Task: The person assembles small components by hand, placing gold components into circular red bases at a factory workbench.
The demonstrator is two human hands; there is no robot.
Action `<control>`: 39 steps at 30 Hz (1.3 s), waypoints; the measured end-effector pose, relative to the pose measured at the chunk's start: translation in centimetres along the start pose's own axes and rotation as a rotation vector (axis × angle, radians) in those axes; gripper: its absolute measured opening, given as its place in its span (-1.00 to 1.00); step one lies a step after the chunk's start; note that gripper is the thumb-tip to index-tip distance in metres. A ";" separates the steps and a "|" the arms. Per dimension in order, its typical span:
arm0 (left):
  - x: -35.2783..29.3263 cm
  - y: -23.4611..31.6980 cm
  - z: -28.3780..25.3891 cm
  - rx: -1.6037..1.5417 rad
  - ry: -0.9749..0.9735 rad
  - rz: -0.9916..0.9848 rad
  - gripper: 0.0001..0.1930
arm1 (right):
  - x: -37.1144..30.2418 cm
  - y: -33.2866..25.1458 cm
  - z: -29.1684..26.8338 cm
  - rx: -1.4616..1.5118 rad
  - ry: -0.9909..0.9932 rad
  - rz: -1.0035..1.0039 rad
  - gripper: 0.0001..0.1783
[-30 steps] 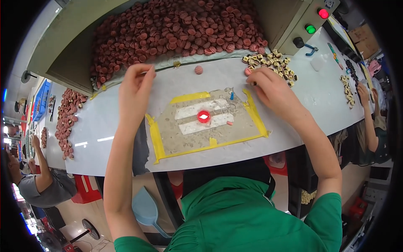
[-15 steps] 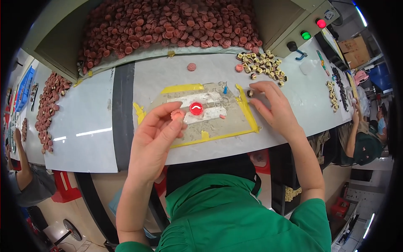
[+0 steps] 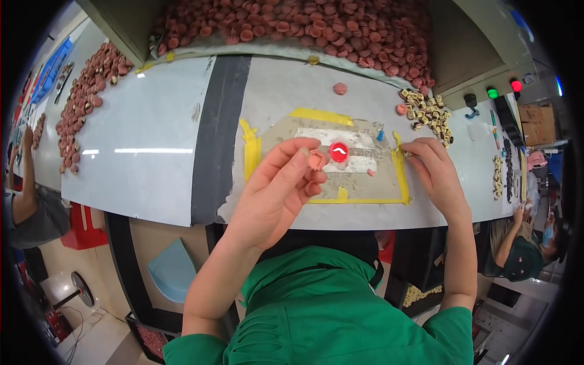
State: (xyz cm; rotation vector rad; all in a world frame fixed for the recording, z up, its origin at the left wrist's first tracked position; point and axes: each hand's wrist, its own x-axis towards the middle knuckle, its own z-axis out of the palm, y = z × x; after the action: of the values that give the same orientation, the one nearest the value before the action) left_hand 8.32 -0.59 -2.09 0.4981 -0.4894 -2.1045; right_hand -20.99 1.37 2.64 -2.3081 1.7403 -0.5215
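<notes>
My left hand pinches a pink ridged cup-shaped piece, its hollow side turned up. That piece is over a grey work pad, just left of a round red disc with a white curved mark. On the pad's right border of yellow tape, my right hand is closed with its fingertips around a small cream-and-dark piece, mostly hidden by the fingers. A blue-tipped small part and a pink scrap lie on the pad.
A large heap of pink ridged cups fills the back. Cream-and-black pieces pile up at the right rear; a lone pink cup lies beyond the pad. Assembled-looking pink pieces line the far left. Co-workers sit at both sides.
The view has swung, shifting the scene rightward. My right fingers, spread beside a small cream-and-dark piece before, have closed on it. My left hand still holds the pink cup piece, turned slightly.
</notes>
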 end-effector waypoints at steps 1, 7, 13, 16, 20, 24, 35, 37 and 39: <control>0.0 0.0 -0.3 -0.032 -0.043 0.003 -0.67 | 0.1 0.3 0.1 -0.075 -0.027 -0.080 -0.76; -0.5 0.2 -0.1 -0.021 0.066 0.051 -0.69 | 0.6 -0.7 0.5 0.094 -0.125 0.148 -0.77; -1.0 0.2 -1.5 -0.038 -0.019 0.067 -0.67 | -0.6 -0.5 1.3 0.035 -0.067 0.060 -0.77; -1.1 0.4 -1.4 -0.006 0.022 0.058 -0.67 | -0.4 -1.0 1.6 0.019 -0.063 0.067 -0.79; -1.1 0.2 -1.2 -0.092 0.006 0.106 -0.67 | 0.6 -2.2 1.6 0.081 -0.068 0.144 -0.80; -1.2 -0.1 -1.5 -0.056 0.009 0.108 -0.67 | 3.0 -6.5 3.3 0.206 -0.077 -0.045 -0.79; -1.5 -0.3 -0.8 0.102 0.068 0.159 -0.70 | 5.1 -8.1 5.3 0.149 -0.076 -0.162 -0.84; -1.4 -0.2 -0.8 0.122 0.048 0.146 -0.71 | 4.8 -8.1 5.2 0.279 -0.096 -0.049 -0.85; -1.4 -0.2 -0.6 0.134 0.051 0.144 -0.71 | 4.4 -7.8 5.1 0.409 -0.114 0.064 -0.86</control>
State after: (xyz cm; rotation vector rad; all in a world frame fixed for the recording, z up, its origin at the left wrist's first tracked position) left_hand 9.24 0.59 -2.52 0.5749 -0.6216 -1.9253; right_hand -11.04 -0.84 1.50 -1.9518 1.4866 -0.6507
